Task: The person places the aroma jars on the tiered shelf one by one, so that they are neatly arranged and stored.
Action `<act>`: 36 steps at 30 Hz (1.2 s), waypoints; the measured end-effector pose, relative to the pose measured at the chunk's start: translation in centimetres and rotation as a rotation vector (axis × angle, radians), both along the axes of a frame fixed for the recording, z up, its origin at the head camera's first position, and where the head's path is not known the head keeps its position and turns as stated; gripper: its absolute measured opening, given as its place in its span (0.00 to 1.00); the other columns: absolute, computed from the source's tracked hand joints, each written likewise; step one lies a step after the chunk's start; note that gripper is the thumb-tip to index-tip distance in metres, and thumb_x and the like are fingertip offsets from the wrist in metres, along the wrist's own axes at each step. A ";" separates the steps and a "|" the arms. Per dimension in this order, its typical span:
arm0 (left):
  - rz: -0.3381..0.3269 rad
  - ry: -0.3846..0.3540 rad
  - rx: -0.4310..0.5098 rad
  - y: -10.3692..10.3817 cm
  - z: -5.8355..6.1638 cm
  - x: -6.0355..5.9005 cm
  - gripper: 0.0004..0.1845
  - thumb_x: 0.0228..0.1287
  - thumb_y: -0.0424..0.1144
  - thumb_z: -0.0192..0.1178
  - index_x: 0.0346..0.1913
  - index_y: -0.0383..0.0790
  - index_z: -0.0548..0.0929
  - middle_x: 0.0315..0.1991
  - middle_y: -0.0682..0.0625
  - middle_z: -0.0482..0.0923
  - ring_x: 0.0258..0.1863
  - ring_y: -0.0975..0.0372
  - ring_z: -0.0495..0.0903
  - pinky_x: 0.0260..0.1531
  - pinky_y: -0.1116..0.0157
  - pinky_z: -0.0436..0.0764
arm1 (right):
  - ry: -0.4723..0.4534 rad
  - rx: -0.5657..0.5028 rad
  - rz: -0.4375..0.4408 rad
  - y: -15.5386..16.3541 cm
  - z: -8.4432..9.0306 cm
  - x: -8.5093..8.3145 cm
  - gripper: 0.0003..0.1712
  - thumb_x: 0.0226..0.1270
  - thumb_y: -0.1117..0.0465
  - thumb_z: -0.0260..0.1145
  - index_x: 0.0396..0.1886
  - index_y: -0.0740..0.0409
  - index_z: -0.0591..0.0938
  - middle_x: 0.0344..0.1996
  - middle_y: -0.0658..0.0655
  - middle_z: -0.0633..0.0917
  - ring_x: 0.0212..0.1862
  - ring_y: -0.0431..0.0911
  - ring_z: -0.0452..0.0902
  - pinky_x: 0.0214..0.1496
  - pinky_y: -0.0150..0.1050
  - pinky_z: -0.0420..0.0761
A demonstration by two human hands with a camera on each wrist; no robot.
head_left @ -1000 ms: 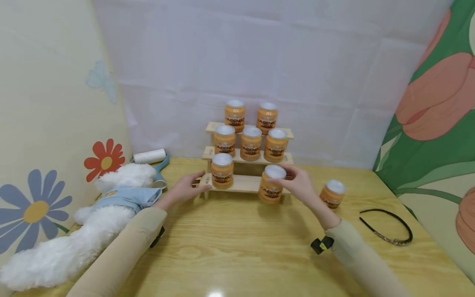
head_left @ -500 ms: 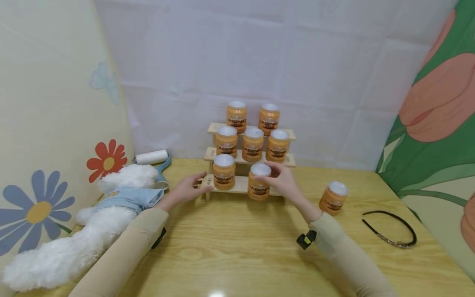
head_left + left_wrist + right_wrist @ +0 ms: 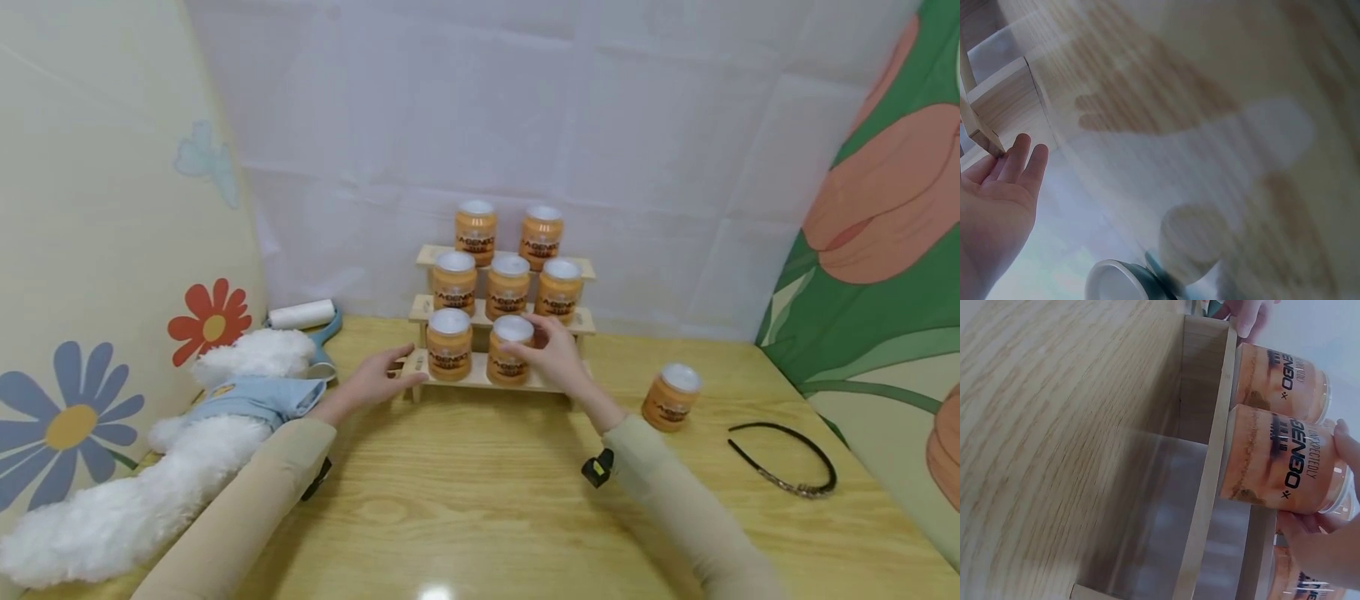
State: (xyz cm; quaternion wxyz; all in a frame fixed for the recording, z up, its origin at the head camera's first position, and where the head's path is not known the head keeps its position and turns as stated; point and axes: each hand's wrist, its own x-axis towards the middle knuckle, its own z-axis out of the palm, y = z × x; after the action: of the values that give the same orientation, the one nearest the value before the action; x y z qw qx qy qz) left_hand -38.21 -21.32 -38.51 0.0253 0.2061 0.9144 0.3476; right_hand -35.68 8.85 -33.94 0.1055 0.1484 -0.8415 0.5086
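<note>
My right hand (image 3: 555,358) grips an orange jar (image 3: 507,367) with a pale lid, thumb and fingers around its upper part. The jar is upright on the lowest tier of a three-tier wooden display rack (image 3: 480,379), just right of another orange jar (image 3: 449,358). In the right wrist view the held jar (image 3: 1279,459) is at the shelf's front edge. My left hand (image 3: 371,383) holds the left end of that tier, thumb in front and fingers behind; the left wrist view shows the hand (image 3: 1004,200) against the shelf end (image 3: 986,139), its thumb hidden.
Three jars stand on the middle tier, with two on the top. Another orange jar (image 3: 671,397) sits on the table (image 3: 450,500) to the right, near a black headband (image 3: 787,458). At left lie a white plush toy (image 3: 217,442) in blue clothing and a lint roller (image 3: 303,315).
My right hand has moved the jar leftward and back, from the lowest tier's right side to beside the left jar. The left hand has stayed at the rack's end.
</note>
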 end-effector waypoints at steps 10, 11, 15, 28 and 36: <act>0.000 -0.010 0.001 0.1 0.1 0.0 0.43 0.65 0.54 0.56 0.71 0.29 0.54 0.70 0.32 0.55 0.63 0.40 0.66 0.61 0.48 0.70 | -0.018 -0.065 -0.018 -0.6 -0.2 -0.5 0.41 0.52 0.51 0.74 0.63 0.62 0.69 0.56 0.61 0.74 0.56 0.52 0.74 0.60 0.43 0.76; 0.000 -0.008 0.000 0.1 0.1 0.0 0.42 0.65 0.54 0.56 0.71 0.29 0.54 0.70 0.32 0.55 0.63 0.40 0.66 0.61 0.48 0.70 | -0.018 -0.059 -0.020 -0.6 -0.3 -0.5 0.41 0.52 0.51 0.74 0.63 0.62 0.69 0.56 0.60 0.74 0.56 0.52 0.74 0.59 0.42 0.76; -0.002 -0.006 0.000 0.1 0.0 -0.1 0.42 0.66 0.54 0.56 0.71 0.28 0.54 0.69 0.32 0.56 0.62 0.40 0.66 0.61 0.48 0.70 | -0.007 -0.036 -0.025 -0.7 -0.4 -0.8 0.41 0.52 0.49 0.74 0.62 0.60 0.70 0.54 0.60 0.74 0.55 0.51 0.74 0.58 0.42 0.77; -0.013 0.004 -0.004 0.0 -0.1 -0.1 0.43 0.65 0.55 0.56 0.71 0.29 0.55 0.70 0.33 0.56 0.61 0.40 0.68 0.60 0.49 0.71 | 0.015 0.013 -0.035 -0.4 -0.6 -0.8 0.40 0.53 0.49 0.73 0.64 0.59 0.71 0.53 0.59 0.77 0.54 0.50 0.76 0.55 0.43 0.79; -0.004 -0.010 -0.003 -0.1 0.1 -0.1 0.43 0.65 0.55 0.56 0.71 0.29 0.54 0.70 0.33 0.55 0.62 0.40 0.67 0.61 0.48 0.70 | -0.021 0.008 0.085 2.3 0.0 -0.1 0.39 0.58 0.57 0.70 0.67 0.65 0.66 0.62 0.65 0.73 0.61 0.56 0.72 0.64 0.46 0.73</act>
State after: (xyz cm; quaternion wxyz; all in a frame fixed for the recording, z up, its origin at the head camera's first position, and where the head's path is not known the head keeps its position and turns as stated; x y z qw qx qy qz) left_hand -38.34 -21.41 -38.46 0.0309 0.2062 0.9142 0.3474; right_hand -35.82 11.18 -33.95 0.0746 0.1791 -0.8376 0.5106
